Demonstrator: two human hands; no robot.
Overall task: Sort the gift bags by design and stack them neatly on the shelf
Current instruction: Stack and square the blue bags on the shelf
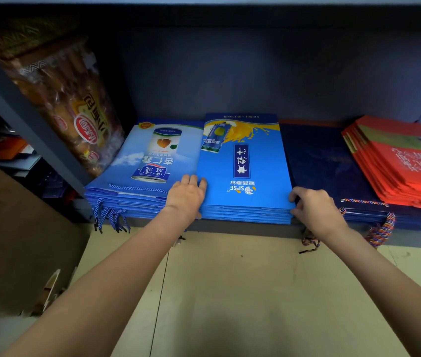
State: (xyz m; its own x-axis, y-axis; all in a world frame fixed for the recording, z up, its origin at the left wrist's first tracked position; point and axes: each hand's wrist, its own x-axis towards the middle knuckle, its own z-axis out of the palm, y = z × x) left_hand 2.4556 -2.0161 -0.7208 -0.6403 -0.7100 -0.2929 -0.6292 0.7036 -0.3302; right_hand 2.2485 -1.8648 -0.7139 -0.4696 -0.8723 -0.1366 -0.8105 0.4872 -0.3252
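Four stacks of flat gift bags lie side by side on a low shelf (243, 226). From left to right: light blue bags with a can picture (147, 161), bright blue bags with a yellow splash (250, 173), dark navy bags (322, 161) and red bags (405, 166). My left hand (187, 195) rests with straight fingers against the left edge of the bright blue stack, partly on the light blue one. At the bright blue stack's front right corner, my right hand (312, 204) has its fingers curled around the edge.
A large clear bag of packaged bread (68, 99) leans at the shelf's left end behind a grey upright post (24, 124). Brown cardboard (16, 228) stands at lower left. Rope handles (381, 228) hang over the shelf's front edge. Beige tiled floor (230, 292) lies below.
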